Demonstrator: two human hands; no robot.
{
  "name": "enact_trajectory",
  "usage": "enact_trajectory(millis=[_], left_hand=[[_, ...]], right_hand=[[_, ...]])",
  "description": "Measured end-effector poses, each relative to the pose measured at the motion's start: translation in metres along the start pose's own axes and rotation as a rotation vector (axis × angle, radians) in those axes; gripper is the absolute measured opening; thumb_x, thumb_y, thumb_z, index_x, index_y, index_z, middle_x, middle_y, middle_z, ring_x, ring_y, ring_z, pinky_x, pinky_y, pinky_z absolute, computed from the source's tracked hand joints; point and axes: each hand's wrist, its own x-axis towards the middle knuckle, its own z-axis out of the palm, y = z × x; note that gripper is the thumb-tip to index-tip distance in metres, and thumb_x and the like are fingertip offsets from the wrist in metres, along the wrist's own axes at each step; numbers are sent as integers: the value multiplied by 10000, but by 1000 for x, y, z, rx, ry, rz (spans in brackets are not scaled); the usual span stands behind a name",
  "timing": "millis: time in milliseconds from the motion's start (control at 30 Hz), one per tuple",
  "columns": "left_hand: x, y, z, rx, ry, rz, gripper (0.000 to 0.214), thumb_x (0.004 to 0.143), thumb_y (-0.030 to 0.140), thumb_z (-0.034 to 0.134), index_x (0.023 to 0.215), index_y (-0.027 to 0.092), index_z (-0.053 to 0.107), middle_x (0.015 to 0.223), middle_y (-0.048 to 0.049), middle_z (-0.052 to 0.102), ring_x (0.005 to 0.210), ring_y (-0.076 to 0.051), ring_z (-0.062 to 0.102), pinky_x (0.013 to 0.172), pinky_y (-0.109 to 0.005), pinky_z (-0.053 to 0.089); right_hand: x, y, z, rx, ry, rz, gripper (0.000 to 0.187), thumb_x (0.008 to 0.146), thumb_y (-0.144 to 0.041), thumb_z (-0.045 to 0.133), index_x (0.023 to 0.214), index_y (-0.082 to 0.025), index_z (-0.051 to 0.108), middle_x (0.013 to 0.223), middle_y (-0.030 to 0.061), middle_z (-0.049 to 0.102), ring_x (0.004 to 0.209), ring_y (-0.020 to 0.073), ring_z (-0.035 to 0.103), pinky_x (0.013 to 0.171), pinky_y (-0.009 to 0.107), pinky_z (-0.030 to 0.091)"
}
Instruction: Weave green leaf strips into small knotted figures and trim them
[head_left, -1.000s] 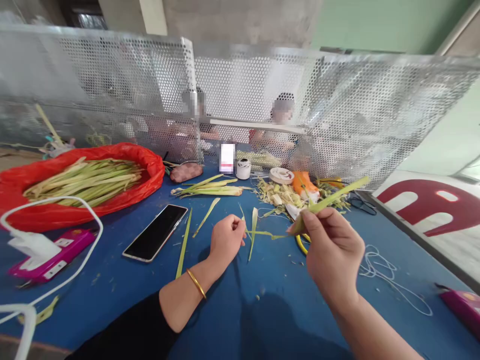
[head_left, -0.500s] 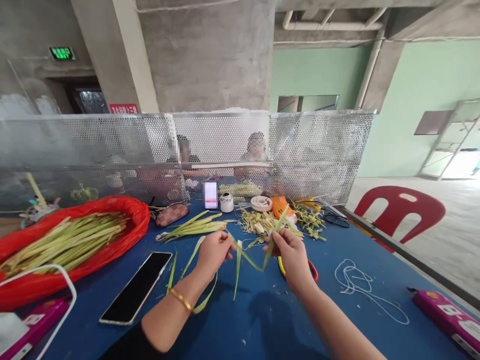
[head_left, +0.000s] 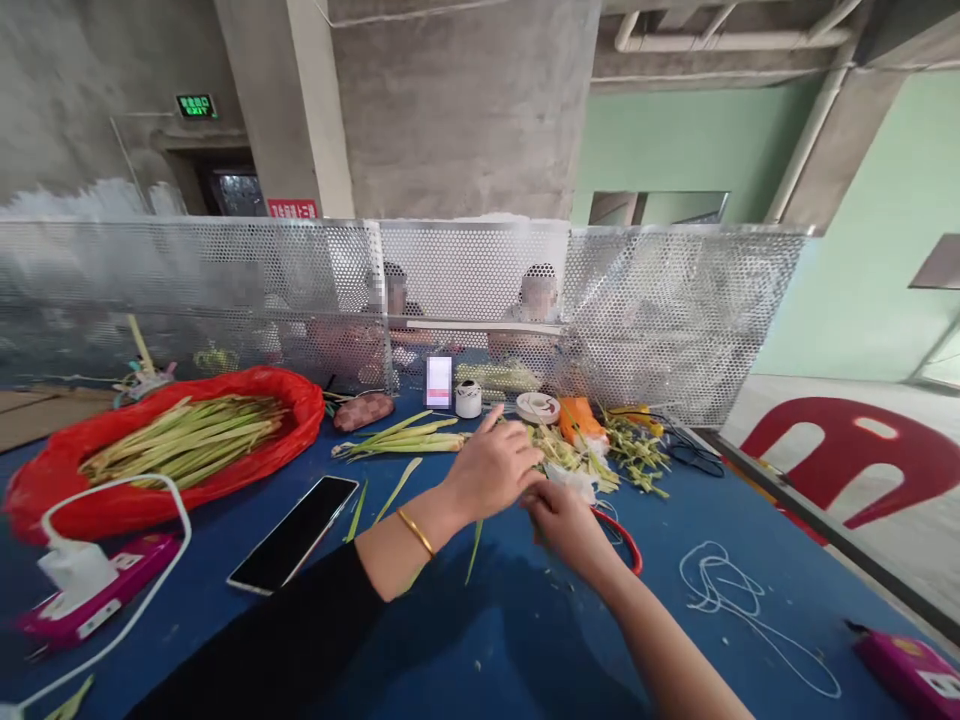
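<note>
My left hand [head_left: 493, 468], with a gold bangle on its wrist, reaches across to my right hand [head_left: 562, 522]. They meet above the middle of the blue table. The left fingers are bent together, with one digit pointing up; whatever they grip is hidden. My right hand is closed, its fingertips mostly covered, and a little of a green leaf strip [head_left: 535, 530] shows at them. Below the left hand, another narrow leaf strip [head_left: 474, 552] lies on the table. Behind the hands are a bundle of pale green stalks [head_left: 409, 440] and a heap of leaf scraps [head_left: 566, 452].
On the left are a red bag [head_left: 304, 400] of stalks, a phone [head_left: 294, 533] and a purple power strip [head_left: 112, 590]. A white cord [head_left: 724, 590] lies at right, near red-handled scissors [head_left: 626, 540]. A perforated metal screen [head_left: 472, 270] stands behind, with people beyond it.
The hands were apart with leaf strips between them; now my left hand has moved right and up to meet my right hand. The view has turned slightly left.
</note>
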Motion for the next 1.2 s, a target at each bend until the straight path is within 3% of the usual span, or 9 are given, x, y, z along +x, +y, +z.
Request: enact_trajectory(millis=[100,233,400,633,767,900,1000,1067,1200], left_hand=[[-29,3,-9,119,-167,3,249,861,248,535,639,230,647,638,-50,657,767,-226,609,1064,-441,276],[-59,-2,-31,13,-185,-224,241,814,279,596,581,232,635,606,-36,647,681,-204,590,805,-298,412],[-86,-5,-55,-60,-103,-365,265,803,264,583,548,251,657,564,-4,664,574,-169,584,583,-232,359],[-110,11,-28,-729,-232,-661,232,818,371,540,798,213,709,637,-2,658,490,-123,537,505,-214,387],[-114,1,-28,-969,-76,-826,250,808,379,568,730,159,660,532,56,479,393,-53,333,413,-191,268],[-116,-20,-43,-1193,288,-1027,258,810,389,601,815,138,657,601,59,454,420,-28,340,402,-169,241],[-117,-27,-46,-1271,372,-1099,234,808,354,622,855,132,677,624,50,468,439,-22,376,408,-159,264],[-118,-27,-44,-1292,365,-1119,220,814,338,623,868,136,690,621,45,488,444,-26,399,407,-158,276],[-118,-23,-38,-1274,388,-1132,230,822,339,633,918,144,711,752,-24,636,615,-81,587,533,-178,435]], right_hand=[[-10,-12,6,-39,-136,-23,142,792,-185,526,652,-209,537,538,-46,583,455,126,546,508,235,376],[-18,-26,3,-133,-243,-85,234,870,-286,502,649,-211,523,487,-59,530,462,124,500,511,232,356],[-16,-32,-5,-142,-133,-109,282,854,-405,556,665,-197,577,494,-49,522,486,135,490,511,245,370],[-25,-28,24,-91,-72,-152,297,867,-457,554,735,-198,619,506,-30,549,483,148,501,501,260,393],[-17,-25,26,-138,114,-141,279,902,-413,498,782,-195,624,563,-15,573,515,161,546,548,275,433],[-8,-22,33,-599,-335,-379,205,798,-130,539,907,-223,686,930,56,673,817,203,632,700,285,446],[-3,-22,47,-832,-623,-462,251,759,-48,525,822,-225,690,932,52,662,797,185,620,691,273,422],[2,-27,51,-827,-537,-467,231,803,-65,490,757,-212,663,847,47,646,738,172,598,671,277,411],[12,-50,45,-386,-52,-386,127,859,-242,529,764,-208,607,725,19,603,678,169,556,627,289,425]])
